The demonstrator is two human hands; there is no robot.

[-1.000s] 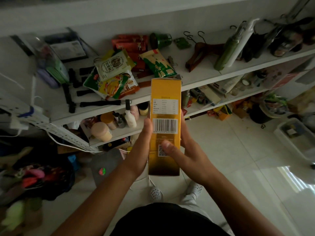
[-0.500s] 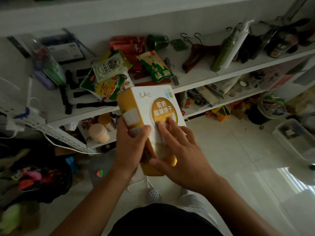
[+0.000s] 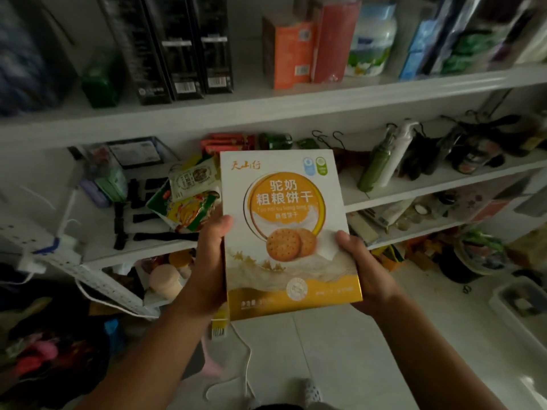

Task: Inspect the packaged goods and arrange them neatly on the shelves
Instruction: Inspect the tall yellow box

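Note:
A white and yellow biscuit box [image 3: 284, 220] is held upright in front of the shelves, its printed front facing me. My left hand [image 3: 207, 261] grips its left edge, thumb on the front. On the opposite edge my right hand [image 3: 364, 270] holds the box low down, its fingers hidden behind. Behind the box, snack bags [image 3: 186, 202] lie in a loose pile on the middle shelf [image 3: 266, 119]. The top shelf [image 3: 325, 87] carries black boxes [image 3: 177, 45], an orange carton [image 3: 284, 51] and a white jar [image 3: 370, 39].
A green bottle [image 3: 374, 164] and a white pump bottle [image 3: 396, 152] lean on the middle shelf at right, beside dark clutter. A white power strip [image 3: 97, 279] hangs at left. Lower shelves hold jars. A clear bin [image 3: 521, 303] sits on the tiled floor at right.
The box was turned from its barcode side to its front face. My right hand slid from the front to the right edge. The view tilted up, revealing the top shelf.

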